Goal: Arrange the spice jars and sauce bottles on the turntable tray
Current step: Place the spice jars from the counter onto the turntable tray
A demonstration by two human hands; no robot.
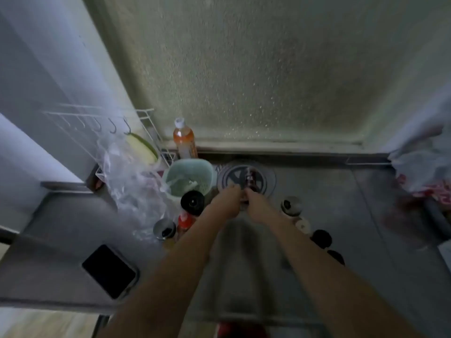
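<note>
Both bare forearms reach straight out over the grey desk (317, 215). The left hand (225, 200) and right hand (257, 206) meet, clasped around a dark red-labelled bottle (251, 180) standing roughly upright on the round grey turntable tray (269, 176).

My turntable tray (267, 175) is grey with a dark centre emblem. The colander (188, 178) is pale green, the juice bottle (184, 140) orange with a white cap, the phone (108, 272) black, the countertop (341, 215) grey.
</note>
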